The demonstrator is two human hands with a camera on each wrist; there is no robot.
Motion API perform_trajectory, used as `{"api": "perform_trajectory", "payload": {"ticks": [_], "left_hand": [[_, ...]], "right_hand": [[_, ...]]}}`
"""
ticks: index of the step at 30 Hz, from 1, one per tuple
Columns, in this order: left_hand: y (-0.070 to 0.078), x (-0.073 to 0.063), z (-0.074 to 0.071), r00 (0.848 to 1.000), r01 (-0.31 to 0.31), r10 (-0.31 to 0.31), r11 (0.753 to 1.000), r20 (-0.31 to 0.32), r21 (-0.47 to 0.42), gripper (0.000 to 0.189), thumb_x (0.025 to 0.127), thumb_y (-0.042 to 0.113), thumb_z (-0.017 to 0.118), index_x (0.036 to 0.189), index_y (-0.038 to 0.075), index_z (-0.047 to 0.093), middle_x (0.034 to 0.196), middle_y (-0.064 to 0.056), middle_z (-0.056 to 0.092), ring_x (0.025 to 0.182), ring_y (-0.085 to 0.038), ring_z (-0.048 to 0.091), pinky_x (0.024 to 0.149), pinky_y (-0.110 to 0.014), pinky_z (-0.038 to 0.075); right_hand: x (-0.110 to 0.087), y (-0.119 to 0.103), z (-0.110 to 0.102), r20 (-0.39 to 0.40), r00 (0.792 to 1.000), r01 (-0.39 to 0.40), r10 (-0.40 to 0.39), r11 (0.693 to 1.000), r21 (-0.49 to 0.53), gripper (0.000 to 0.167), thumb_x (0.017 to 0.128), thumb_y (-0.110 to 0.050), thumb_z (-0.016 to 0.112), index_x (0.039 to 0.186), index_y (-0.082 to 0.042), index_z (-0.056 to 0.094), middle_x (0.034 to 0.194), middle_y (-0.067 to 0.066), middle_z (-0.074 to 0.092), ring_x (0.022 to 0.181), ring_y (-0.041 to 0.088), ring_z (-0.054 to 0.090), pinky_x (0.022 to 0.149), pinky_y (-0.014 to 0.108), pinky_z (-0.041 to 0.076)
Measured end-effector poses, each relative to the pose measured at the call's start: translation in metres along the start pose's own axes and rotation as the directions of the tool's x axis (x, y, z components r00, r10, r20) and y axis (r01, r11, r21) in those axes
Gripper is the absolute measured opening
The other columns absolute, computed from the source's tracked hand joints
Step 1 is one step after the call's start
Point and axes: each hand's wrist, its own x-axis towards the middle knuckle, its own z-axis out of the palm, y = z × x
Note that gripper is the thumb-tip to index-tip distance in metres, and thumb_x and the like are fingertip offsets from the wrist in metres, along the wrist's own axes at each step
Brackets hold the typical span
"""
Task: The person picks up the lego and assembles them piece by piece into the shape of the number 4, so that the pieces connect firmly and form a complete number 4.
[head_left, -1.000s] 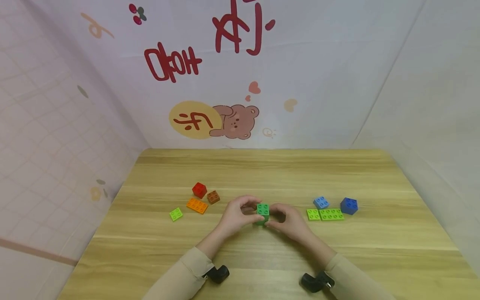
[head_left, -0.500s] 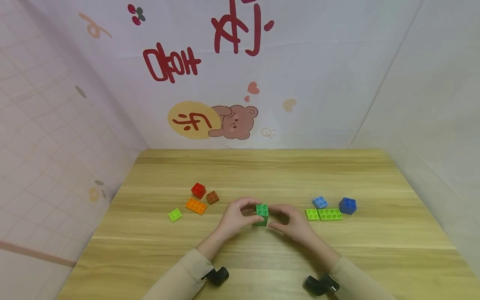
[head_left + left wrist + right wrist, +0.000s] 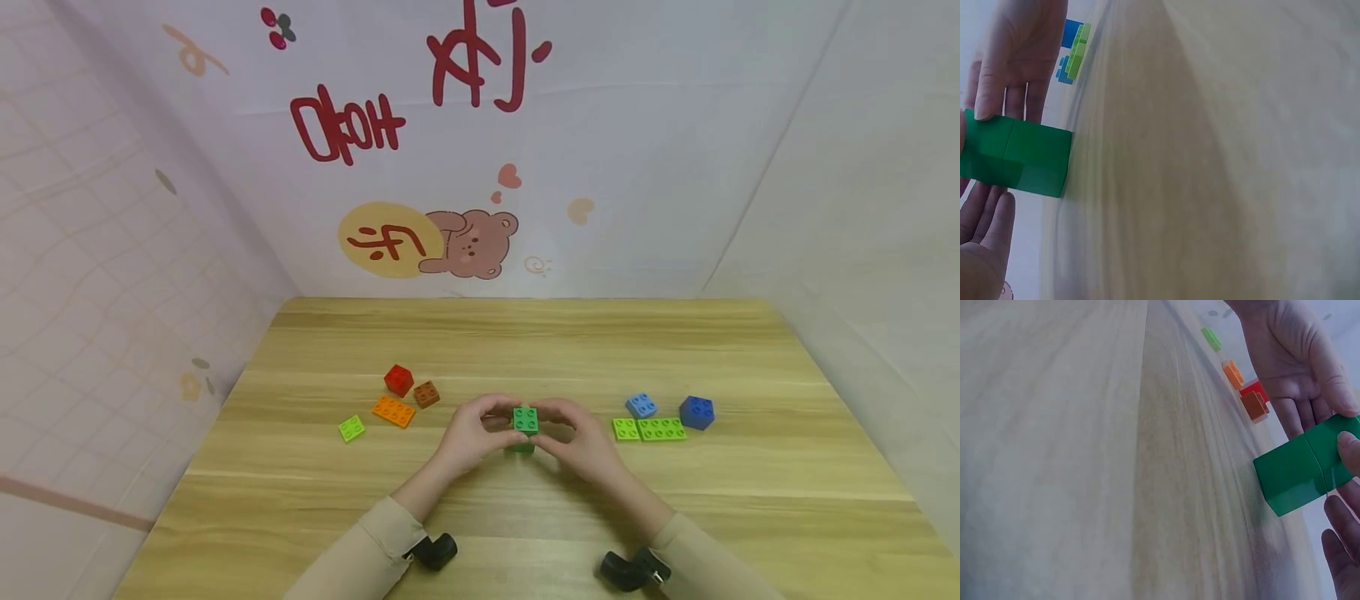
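Two green toy building bricks stand stacked near the middle of the table; the upper brick (image 3: 526,419) shows its studs, and the lower brick (image 3: 1038,156) is down at the tabletop. A thin seam separates them in both wrist views. From the left, my left hand (image 3: 471,433) pinches the upper brick, thumb in front and fingers behind. My right hand (image 3: 581,435) pinches it from the right, its thumb (image 3: 1349,447) on the brick's face near the seam. The fingers behind the stack are partly hidden in the head view.
On the left lie a red brick (image 3: 399,380), a brown brick (image 3: 427,394), an orange brick (image 3: 393,411) and a lime plate (image 3: 351,428). To the right are a light blue brick (image 3: 642,406), two lime pieces (image 3: 663,429) and a dark blue brick (image 3: 697,412). A white printed curtain (image 3: 637,150) stands behind.
Half a second ago my right thumb stood slightly off the stack; it has come left onto the green brick. My left hand keeps its grip, and the stack stays in place.
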Motion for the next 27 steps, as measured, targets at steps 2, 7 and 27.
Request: {"api": "perform_trajectory", "payload": {"ticks": [2, 7, 27], "left_hand": [[0.000, -0.001, -0.004, 1.000, -0.002, 0.002, 1.000, 0.002, 0.011, 0.048, 0.081, 0.011, 0.083, 0.124, 0.001, 0.065, 0.118, -0.010, 0.067, 0.107, -0.027, 0.065, 0.094, -0.040, 0.052], [0.000, -0.005, -0.020, 1.000, -0.009, 0.009, 1.000, -0.022, 0.022, 0.050, 0.082, 0.006, 0.081, 0.127, -0.003, 0.061, 0.121, -0.019, 0.064, 0.111, -0.034, 0.062, 0.096, -0.044, 0.050], [-0.002, -0.039, -0.119, 0.980, 0.022, 0.029, 0.968, -0.197, 0.249, 0.041, 0.080, 0.003, 0.081, 0.119, -0.001, 0.066, 0.116, -0.018, 0.066, 0.105, -0.039, 0.063, 0.091, -0.050, 0.052]], "right_hand": [[0.000, 0.000, 0.001, 0.001, 1.000, -0.012, 0.012, 1.000, 0.011, 0.042, 0.081, -0.014, 0.083, 0.120, -0.011, 0.067, 0.113, 0.002, 0.070, 0.105, 0.023, 0.066, 0.094, 0.048, 0.051], [0.002, 0.001, 0.001, 0.009, 1.000, -0.022, 0.022, 1.000, 0.021, 0.042, 0.081, -0.013, 0.083, 0.119, -0.011, 0.067, 0.110, 0.000, 0.070, 0.103, 0.023, 0.067, 0.094, 0.046, 0.051], [0.002, -0.026, -0.002, 0.038, 0.999, -0.034, 0.032, 0.998, 0.061, 0.039, 0.080, 0.006, 0.078, 0.116, 0.003, 0.064, 0.110, 0.015, 0.068, 0.103, 0.034, 0.065, 0.090, 0.050, 0.052]]}}
